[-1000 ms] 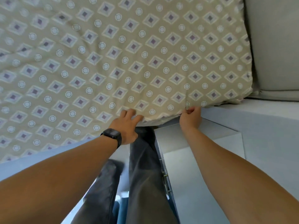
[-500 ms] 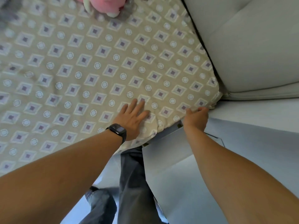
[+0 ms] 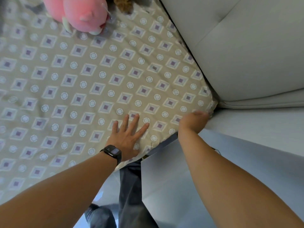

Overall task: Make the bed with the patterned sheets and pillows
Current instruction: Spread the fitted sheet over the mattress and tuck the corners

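Patterned beige sheet (image 3: 102,83) with purple diamonds and white rings covers the bed across the left and middle of the view, its near edge running diagonally from lower left up to the corner at right. That corner sits tight against the pale grey padded headboard (image 3: 246,51), with only a dark narrow gap between them. Below the sheet's edge a pale grey cabinet top (image 3: 164,170) lies close under the corner, with light floor beside it. A pink plush toy (image 3: 80,14) rests on the sheet at the far edge, well apart from both hands. Left hand (image 3: 127,137) lies flat on the sheet near its edge, fingers spread and straight — a black smartwatch (image 3: 112,153) on the wrist. Right hand (image 3: 192,121) curls over the sheet's corner — gripping the fabric.
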Action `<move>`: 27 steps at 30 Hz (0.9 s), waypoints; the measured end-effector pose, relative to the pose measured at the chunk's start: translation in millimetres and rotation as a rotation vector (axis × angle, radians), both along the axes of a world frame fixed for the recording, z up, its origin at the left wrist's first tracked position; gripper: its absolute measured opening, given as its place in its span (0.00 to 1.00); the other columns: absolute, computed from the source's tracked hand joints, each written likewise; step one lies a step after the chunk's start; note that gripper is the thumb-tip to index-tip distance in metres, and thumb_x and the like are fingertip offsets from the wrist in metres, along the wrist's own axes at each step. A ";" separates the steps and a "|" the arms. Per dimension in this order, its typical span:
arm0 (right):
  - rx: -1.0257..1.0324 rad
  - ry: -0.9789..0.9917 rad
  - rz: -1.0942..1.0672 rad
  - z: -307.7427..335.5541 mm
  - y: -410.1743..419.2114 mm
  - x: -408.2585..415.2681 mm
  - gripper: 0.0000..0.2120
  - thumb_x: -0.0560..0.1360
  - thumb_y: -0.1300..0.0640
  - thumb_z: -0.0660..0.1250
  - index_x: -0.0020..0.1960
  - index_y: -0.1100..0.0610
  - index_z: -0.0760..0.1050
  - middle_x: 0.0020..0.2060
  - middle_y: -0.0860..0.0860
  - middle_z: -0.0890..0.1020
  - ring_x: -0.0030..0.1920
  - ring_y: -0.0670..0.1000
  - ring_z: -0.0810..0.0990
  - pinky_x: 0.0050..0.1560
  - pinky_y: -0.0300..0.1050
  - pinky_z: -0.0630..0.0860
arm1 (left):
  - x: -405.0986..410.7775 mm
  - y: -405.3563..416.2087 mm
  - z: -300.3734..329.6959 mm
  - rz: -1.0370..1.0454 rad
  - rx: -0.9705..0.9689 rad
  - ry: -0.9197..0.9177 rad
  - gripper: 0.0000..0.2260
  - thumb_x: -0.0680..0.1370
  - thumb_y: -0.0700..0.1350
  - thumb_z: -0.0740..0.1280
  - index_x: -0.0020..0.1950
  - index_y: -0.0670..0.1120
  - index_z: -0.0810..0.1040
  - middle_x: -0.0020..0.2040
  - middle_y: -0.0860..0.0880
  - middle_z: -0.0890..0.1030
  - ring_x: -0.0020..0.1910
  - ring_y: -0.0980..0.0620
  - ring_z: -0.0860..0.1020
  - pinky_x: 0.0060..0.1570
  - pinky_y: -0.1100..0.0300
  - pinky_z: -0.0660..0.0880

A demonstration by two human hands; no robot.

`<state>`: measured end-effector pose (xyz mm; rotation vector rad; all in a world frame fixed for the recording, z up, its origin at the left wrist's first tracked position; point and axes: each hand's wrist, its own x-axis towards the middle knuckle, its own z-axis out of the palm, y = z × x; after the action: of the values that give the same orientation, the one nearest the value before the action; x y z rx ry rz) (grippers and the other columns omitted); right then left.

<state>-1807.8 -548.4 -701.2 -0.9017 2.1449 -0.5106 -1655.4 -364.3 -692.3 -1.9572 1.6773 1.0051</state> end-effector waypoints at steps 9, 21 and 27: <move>0.126 0.536 0.972 -23.5 -51.7 -15.2 0.40 0.77 0.28 0.54 0.82 0.44 0.45 0.82 0.49 0.47 0.80 0.58 0.49 0.77 0.64 0.52 | 2.9 -5.2 2.2 0.000 0.029 0.035 0.44 0.77 0.65 0.60 0.77 0.63 0.27 0.79 0.48 0.28 0.79 0.37 0.33 0.76 0.32 0.44; 0.215 0.091 0.555 100.1 22.9 58.8 0.30 0.84 0.52 0.58 0.83 0.53 0.50 0.80 0.55 0.51 0.72 0.61 0.68 0.67 0.54 0.69 | 26.7 86.4 134.7 1.175 -0.043 0.450 0.28 0.82 0.52 0.63 0.81 0.57 0.58 0.82 0.55 0.51 0.74 0.49 0.69 0.65 0.60 0.66; 0.133 -0.213 0.967 282.8 181.7 121.7 0.29 0.84 0.52 0.58 0.82 0.49 0.52 0.80 0.52 0.55 0.73 0.58 0.68 0.64 0.51 0.70 | 51.0 220.3 312.2 1.440 -0.182 0.475 0.15 0.84 0.48 0.61 0.70 0.55 0.76 0.73 0.52 0.73 0.69 0.51 0.74 0.68 0.59 0.68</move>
<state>-1686.1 -366.7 -418.3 -1.5608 1.3053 0.0345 -1604.3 -144.0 -380.1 -3.2135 0.1798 1.8584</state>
